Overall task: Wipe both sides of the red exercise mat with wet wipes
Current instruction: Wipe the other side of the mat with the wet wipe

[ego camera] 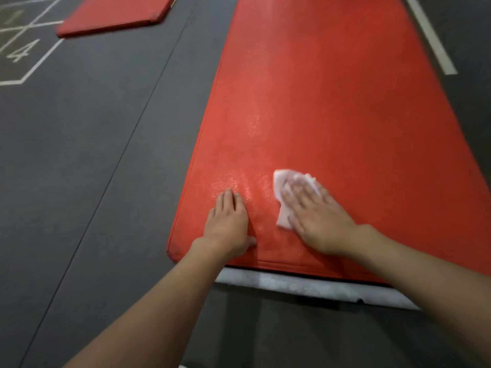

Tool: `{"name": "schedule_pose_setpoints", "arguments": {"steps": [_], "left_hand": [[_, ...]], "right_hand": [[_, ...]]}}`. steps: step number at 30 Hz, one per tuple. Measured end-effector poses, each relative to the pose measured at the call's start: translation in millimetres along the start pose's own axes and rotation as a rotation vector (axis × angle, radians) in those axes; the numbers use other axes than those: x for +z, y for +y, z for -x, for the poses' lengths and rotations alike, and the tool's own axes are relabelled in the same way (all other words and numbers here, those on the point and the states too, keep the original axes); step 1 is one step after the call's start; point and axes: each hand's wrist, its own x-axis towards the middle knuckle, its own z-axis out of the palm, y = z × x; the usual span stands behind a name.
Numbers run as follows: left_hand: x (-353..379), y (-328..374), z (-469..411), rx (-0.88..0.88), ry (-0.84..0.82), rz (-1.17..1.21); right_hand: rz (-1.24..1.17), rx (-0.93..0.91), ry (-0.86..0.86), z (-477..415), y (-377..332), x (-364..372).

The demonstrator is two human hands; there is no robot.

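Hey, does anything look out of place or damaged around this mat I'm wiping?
Nothing looks damaged. The second red mat lies askew, overlapping the painted floor grid. The shiny patches on the exercise mat near the wipe look like wipe moisture, not a spill.

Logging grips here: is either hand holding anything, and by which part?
Nothing is gripped. The right hand presses flat on the crumpled white wet wipe; the left hand rests on the red exercise mat.

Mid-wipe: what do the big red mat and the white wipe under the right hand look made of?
Large red exercise mat: likely vinyl-covered foam, judging by its pebbled, wet-glistening skin, seamed border and rounded padded edge. Crumpled white wet wipe under the right hand: probably thin nonwoven fabric; it folds softly and looks translucent.
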Motion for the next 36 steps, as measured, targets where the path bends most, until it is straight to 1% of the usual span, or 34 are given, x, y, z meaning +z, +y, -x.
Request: {"name": "schedule_pose_setpoints", "arguments": {"steps": [2,3,4,6,7,8,9,11,12,13,15,16,17,18,20,21,22,25,26,27,29,30,31,34,35,36], "left_hand": [[-0.3,7.3,-1.4,0.032,0.002,-0.022],[-2.9,8.8,-2.6,0.034,-0.026,-0.022],[-5.8,10.0,-3.9,0.034,-0.069,-0.014],[-12.3,10.8,-6.2,0.029,-0.151,0.021],[-14.0,12.0,-6.1,0.026,-0.175,0.044],[-14.0,14.1,-5.7,0.018,-0.181,0.067],[-12.0,17.2,-4.4,0.013,-0.168,0.08],[-5.5,21.8,-0.2,0.005,-0.113,0.073],[-3.4,23.0,1.7,0.002,-0.096,0.063],[-2.3,24.3,2.8,-0.002,-0.089,0.054],[-1.8,26.4,3.8,-0.02,-0.091,0.042],[-1.2,28.0,4.2,-0.026,-0.089,0.04],[-0.2,29.8,3.9,-0.022,-0.078,0.04],[1.9,32.2,3.9,-0.001,-0.06,0.042],[6.4,35.8,4.3,0.071,-0.007,0.036],[7.2,37.1,4.5,0.104,0.009,0.032],[6.7,38.3,4.2,0.123,0.016,0.027],[1.8,39.2,2.4,0.137,-0.007,-0.002],[0.5,38.9,1.8,0.138,-0.019,-0.008],[-0.1,38.7,2.0,0.138,-0.028,-0.012],[-1.0,38.3,2.5,0.138,-0.032,-0.016],[-1.2,38.4,2.9,0.139,-0.036,-0.017],[-1.1,38.8,3.5,0.14,-0.037,-0.019],[-2.5,39.7,3.1,0.136,-0.05,-0.02],[-3.6,40.2,1.6,0.135,-0.059,-0.025],[-4.8,40.6,0.4,0.134,-0.074,-0.026]], "right_hand": [[0.034,-0.229,-0.036,21.1,-14.7,4.6],[0.066,-0.291,-0.043,24.7,-6.7,4.8],[0.073,-0.27,-0.043,21.7,5.9,1.5],[0.057,-0.033,-0.071,9.6,23.8,-9.9],[0.042,0.056,-0.081,8.5,23.1,-10.5],[0.021,0.075,-0.06,9.6,17.0,-6.8],[0.009,0.009,-0.027,16.7,7.1,0.4],[0.033,-0.223,-0.054,37.3,-9.7,6.2],[0.052,-0.283,-0.053,41.2,-3.2,7.0],[0.058,-0.259,-0.048,38.0,9.1,3.9],[0.024,-0.011,-0.061,25.8,27.3,-6.8],[0.019,0.086,-0.072,24.0,27.3,-7.5],[0.012,0.109,-0.052,24.6,22.0,-4.0],[0.013,0.04,-0.02,30.0,13.2,3.0],[0.041,-0.191,-0.062,47.8,-1.9,7.1],[0.06,-0.249,-0.065,51.4,5.2,7.3],[0.061,-0.221,-0.058,47.8,16.3,3.9],[0.04,0.1,-0.068,31.3,34.6,-6.7],[0.034,0.126,-0.054,31.7,29.9,-4.7],[0.024,0.07,-0.022,37.6,22.1,1.9],[0.028,-0.123,-0.059,58.0,7.3,6.7],[0.047,-0.18,-0.062,62.0,14.0,6.9],[0.059,-0.173,-0.054,58.8,25.5,4.3],[0.04,0.136,-0.094,36.8,49.4,-9.3],[0.042,0.177,-0.088,36.6,47.6,-8.1],[0.041,0.136,-0.047,41.3,42.1,-2.6]]}}
